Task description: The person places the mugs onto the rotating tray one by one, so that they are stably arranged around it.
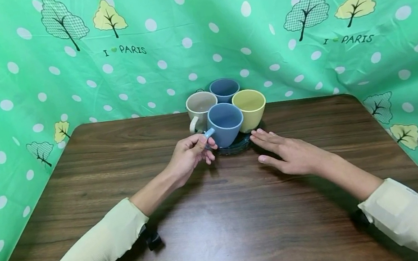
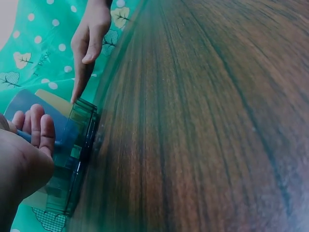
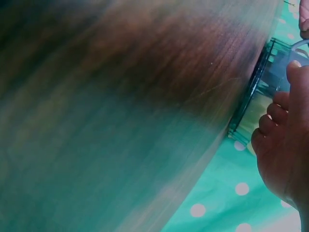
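Observation:
At the back middle of the table, my left hand point(image 1: 186, 159) pinches the handle of the front blue mug point(image 1: 227, 130) between thumb and fingers. That mug is upright over a dark, see-through glassy tray point(image 1: 239, 146). My right hand point(image 1: 292, 153) lies flat with straight fingers, its fingertips right at the tray's right edge. Close around the front mug stand a yellow mug point(image 1: 250, 108), a pale grey mug point(image 1: 198, 114) with its handle to the front left, and another blue mug point(image 1: 225, 89) behind, partly hidden. In the left wrist view the tray point(image 2: 83, 145) shows greenish, clear walls.
A dark brown wooden table point(image 1: 224, 224) spreads in front of the mugs. Directly behind them hangs a green cloth point(image 1: 160, 28) with white dots and printed trees, which also runs down both sides.

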`<state>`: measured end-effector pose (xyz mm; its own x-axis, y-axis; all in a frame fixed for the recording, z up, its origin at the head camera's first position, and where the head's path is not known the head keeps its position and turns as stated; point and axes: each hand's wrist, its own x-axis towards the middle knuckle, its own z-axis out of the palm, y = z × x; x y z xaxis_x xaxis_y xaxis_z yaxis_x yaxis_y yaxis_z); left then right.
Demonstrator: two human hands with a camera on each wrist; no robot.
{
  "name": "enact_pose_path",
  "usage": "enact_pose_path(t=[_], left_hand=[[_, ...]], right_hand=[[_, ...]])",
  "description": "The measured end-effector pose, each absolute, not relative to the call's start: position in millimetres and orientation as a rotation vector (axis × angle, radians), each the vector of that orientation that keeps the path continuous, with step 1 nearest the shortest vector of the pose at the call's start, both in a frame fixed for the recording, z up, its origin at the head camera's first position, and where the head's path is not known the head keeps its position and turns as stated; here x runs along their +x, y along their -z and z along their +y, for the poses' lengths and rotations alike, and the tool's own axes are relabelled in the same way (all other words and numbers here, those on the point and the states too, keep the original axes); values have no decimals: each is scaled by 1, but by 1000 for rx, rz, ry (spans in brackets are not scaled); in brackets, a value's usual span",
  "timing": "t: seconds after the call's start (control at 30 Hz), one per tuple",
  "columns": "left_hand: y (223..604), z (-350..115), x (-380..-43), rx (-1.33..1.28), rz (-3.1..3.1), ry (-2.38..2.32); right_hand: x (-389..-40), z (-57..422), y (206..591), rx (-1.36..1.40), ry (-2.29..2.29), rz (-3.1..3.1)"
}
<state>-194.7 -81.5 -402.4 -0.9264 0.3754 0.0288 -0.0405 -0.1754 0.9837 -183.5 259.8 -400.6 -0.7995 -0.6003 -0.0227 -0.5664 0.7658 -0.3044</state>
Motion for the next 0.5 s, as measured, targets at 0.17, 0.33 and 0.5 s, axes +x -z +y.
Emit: enact_pose_path(t=[0.17,0.33,0.5], left_hand=[[400,-81,-195,317,1948,-2178],[395,-83,-193,258,2065,-2149],[391,-88,-192,164,2194,-2166]], right_hand=[[-183,260,400,-946,428,2842],[-183,259,400,-950,430,2837],[-183,259,400,-950,430,2837]])
